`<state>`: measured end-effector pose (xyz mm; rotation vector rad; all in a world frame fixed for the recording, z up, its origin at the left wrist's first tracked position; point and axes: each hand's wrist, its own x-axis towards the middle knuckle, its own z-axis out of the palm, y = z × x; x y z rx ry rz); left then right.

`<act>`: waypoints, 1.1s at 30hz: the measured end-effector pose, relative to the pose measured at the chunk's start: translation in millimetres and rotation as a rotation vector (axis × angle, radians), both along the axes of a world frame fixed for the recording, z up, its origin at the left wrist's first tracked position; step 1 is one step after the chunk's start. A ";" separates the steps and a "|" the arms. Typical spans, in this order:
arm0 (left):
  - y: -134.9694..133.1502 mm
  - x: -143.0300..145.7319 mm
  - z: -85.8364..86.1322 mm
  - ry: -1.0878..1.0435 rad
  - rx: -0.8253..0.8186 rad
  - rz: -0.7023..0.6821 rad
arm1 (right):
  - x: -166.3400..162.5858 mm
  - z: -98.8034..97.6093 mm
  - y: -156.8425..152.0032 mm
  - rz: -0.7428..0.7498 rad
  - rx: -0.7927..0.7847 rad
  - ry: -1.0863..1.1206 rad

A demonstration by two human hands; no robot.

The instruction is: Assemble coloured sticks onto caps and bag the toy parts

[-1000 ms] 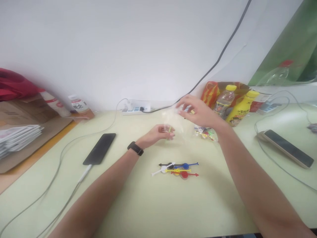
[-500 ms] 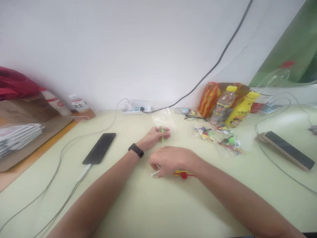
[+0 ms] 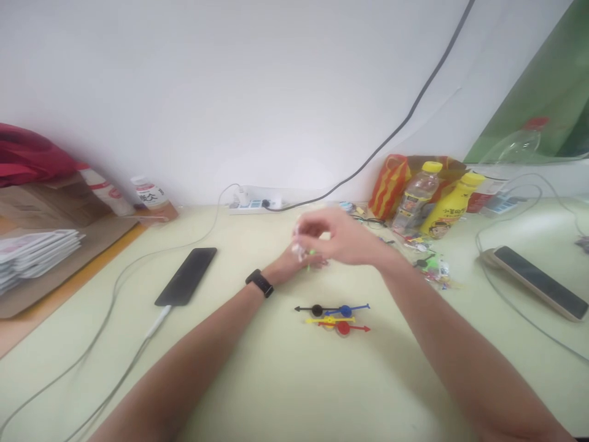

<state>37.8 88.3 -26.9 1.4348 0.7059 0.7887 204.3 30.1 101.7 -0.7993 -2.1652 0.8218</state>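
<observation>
My right hand [image 3: 338, 236] is raised over my left, thumb and fingers pinched on a blurred white arrow spinner [image 3: 300, 248]. Behind it, my left hand [image 3: 288, 265] rests near the table with its fingers closed round a green arrow spinner [image 3: 310, 255], mostly covered by the right hand. Nearer to me lie a black arrow spinner [image 3: 317, 310], a blue one [image 3: 345, 310], a yellow one [image 3: 329, 321] and a red one [image 3: 343, 328], grouped close together on the table.
Clear bags of small colored parts [image 3: 432, 265] lie to the right, before a yellow bottle [image 3: 453, 205] and a clear bottle [image 3: 418, 199]. A phone [image 3: 186, 276] on a cable lies left; another phone [image 3: 540, 282] is at right. A power strip [image 3: 255, 205] stands by the wall.
My right hand has lifted from beside the colored spinners and moved up and away to my left hand, carrying the white spinner. The black and blue spinners are now uncovered.
</observation>
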 end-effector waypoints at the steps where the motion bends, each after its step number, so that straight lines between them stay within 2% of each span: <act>1: -0.1 1.7 -1.1 0.008 -0.025 -0.024 | 7.9 3.5 3.9 -0.094 0.025 0.063; 5: -0.8 5.3 -3.2 0.062 -0.050 -0.103 | 38.7 4.9 21.1 -0.411 0.103 0.232; 9: -3.9 5.0 -0.6 0.112 -0.014 -0.121 | 59.5 -6.3 36.5 -0.553 0.181 0.197; 16: -7.5 8.0 1.5 0.164 0.062 -0.119 | 63.0 -15.3 45.7 -0.630 0.268 0.142; 26: -8.7 9.6 3.4 0.137 0.050 -0.099 | 54.8 -21.3 43.2 -0.526 0.224 -0.064; 33: -7.2 8.6 3.6 0.110 0.013 -0.060 | 56.3 -12.4 36.5 -0.590 0.325 -0.119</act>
